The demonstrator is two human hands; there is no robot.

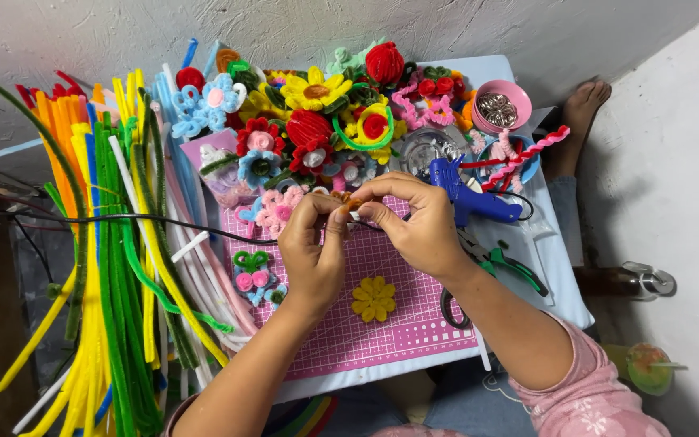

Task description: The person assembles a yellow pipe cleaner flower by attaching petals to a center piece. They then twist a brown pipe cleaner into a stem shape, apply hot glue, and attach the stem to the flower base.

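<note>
Left hand (315, 255) and right hand (416, 226) both pinch a small orange pipe-cleaner piece (348, 201) over the pink cutting mat (382, 324) on the table (564, 267). At one o'clock, a pink bowl (519, 101) holds small metal pieces; beside it, a blue bowl (527, 168) holds twisted pipe cleaners.

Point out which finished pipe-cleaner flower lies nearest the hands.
The flat yellow flower lying alone on the pink cutting mat, just below the hands. The others are piled at the table's far end or left of the left hand.
</note>
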